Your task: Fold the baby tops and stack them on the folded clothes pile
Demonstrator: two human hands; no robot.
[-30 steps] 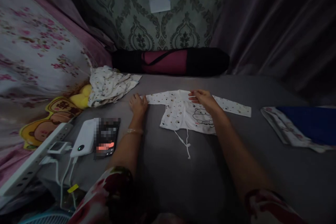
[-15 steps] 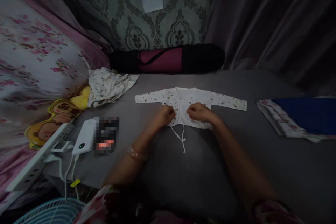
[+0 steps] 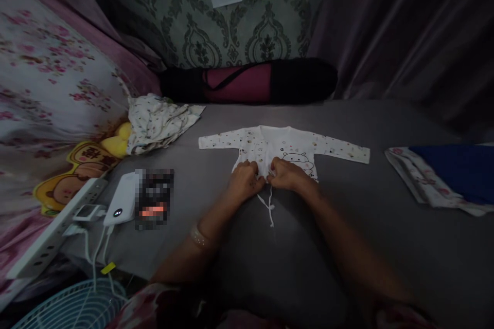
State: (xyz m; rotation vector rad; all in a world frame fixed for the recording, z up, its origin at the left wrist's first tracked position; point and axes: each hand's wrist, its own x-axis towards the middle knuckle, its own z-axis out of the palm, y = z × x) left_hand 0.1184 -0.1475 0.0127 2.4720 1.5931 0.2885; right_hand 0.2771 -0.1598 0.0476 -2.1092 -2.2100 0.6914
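Grey-covered surface: broadest thing in my feed, light dim. Along its far side lies a long bag, black with a pink middle.

Small white shirt: on the surface, ahead of me and centred, sleeves spread to both sides, neckline away from me, hem nearest. It looks mostly flat apart from the lower front.

Folded stack with blue cloth on top: well apart, to the right. Crumpled printed cloth: farther off, to the left.

Left hand: fingers curled onto the lower front; I cannot tell whether that grip has a pinch of cloth (knuckles cover the tips). Right hand: just beside it, grip closed, apparently pinching the cloth near the front opening.

White ties: below the hem, trailing toward me and meeting partway down.

Handling note, my judgement: pinch lightly, work both front edges evenly, and keep the hem low so the shoulders don't drag. I'd keep the ties clear of the fingertips; thin cotton probably puckers easily.
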